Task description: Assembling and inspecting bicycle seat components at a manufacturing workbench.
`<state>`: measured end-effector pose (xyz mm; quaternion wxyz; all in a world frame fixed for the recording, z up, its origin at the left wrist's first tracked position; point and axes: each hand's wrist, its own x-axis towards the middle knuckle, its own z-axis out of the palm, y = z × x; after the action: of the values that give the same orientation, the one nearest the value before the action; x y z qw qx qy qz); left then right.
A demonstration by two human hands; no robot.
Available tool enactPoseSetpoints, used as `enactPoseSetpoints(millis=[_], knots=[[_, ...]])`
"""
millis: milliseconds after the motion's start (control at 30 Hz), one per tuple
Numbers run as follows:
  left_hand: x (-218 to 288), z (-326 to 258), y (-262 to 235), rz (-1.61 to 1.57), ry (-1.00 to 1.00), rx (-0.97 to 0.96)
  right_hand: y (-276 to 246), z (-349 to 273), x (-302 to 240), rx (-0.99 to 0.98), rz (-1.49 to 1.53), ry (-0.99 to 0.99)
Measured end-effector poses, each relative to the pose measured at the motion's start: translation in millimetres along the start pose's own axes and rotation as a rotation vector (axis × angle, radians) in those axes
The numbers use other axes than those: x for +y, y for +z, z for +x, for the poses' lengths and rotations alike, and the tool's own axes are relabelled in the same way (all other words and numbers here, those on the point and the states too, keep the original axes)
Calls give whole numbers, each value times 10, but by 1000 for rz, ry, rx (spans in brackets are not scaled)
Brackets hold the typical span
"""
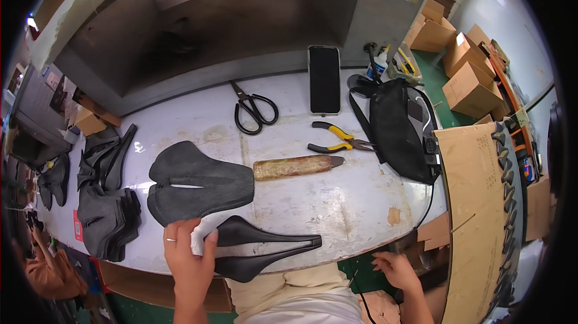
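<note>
My left hand [188, 258], with a ring on one finger, grips a white cloth-like wad [203, 232] between thumb and fingers. It is beside the wide end of a black bicycle saddle [259, 236], which lies at the table's front edge with its nose to the right. Behind the saddle rest stacked dark grey saddle-shaped pads [205, 182]. My right hand [398, 271] hovers past the front edge, fingers loosely bent and apart, with nothing visible in them. Beyond the pads lies a knife-like tool with a tape-wrapped handle [292, 167].
Black-handled scissors [256, 113], yellow-black pliers [343, 138], a phone [324, 80] and a black pouch [400, 131] lie on the table [313, 215]. More grey pads [108, 221] are piled at left. A grey box-like hood [241, 62] stands behind. Cardboard [469, 215] stands at right.
</note>
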<state>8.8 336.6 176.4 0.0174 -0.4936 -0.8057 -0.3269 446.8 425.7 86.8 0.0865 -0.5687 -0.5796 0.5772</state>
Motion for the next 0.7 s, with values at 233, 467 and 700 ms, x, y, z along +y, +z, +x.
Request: enactPoseSetpoints(millis=[233,467,700], knots=[[-38,499,161,-174,270,-112,-87,40,159,394,-918,-42],[-79,804,410,-61,568,-255,-198,-238,-897,193,-873,-130],[-169,852,518,220,742,-339,82,-186,-1759,-108,-531,-593]])
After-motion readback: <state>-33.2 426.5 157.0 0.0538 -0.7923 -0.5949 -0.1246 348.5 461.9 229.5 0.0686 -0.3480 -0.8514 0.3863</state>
